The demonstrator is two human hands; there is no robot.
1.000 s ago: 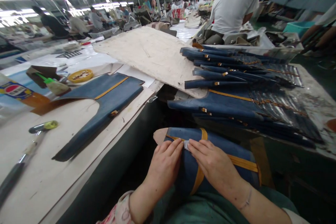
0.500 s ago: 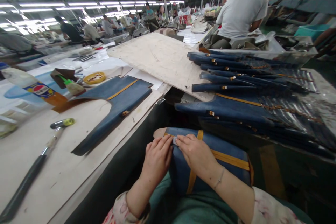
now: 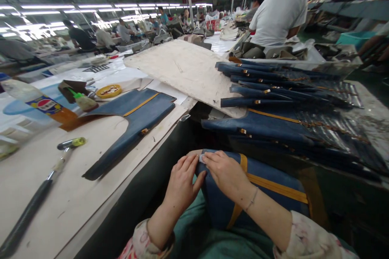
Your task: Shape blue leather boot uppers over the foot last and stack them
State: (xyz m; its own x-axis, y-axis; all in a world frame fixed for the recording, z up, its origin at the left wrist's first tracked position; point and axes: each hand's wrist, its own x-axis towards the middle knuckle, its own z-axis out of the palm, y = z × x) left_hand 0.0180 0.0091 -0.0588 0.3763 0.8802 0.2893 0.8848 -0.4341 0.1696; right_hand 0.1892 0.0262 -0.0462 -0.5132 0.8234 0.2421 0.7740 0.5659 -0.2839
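On my lap lies a blue leather piece [image 3: 267,194] with yellow-tan strips. My left hand [image 3: 182,182] and my right hand [image 3: 226,174] meet at its upper left edge. Their fingertips pinch a small pale scrap [image 3: 201,158] against that edge, fingers pressed together. A similar blue piece [image 3: 133,123] with a yellow stripe lies flat on the table to the left. To the right a stack of several blue pieces [image 3: 282,105] fans out on a tilted board.
A hammer [image 3: 36,198] lies on the pale table [image 3: 60,186] at left, with a soda bottle [image 3: 39,103], a brush [image 3: 80,99] and a yellow lid [image 3: 108,90] beyond. A person in a white shirt [image 3: 278,16] sits ahead; other workers are farther back.
The blue piece on my lap has shifted right and slightly down. Both hands stayed pinched together at its edge, now covering more of the tan end.
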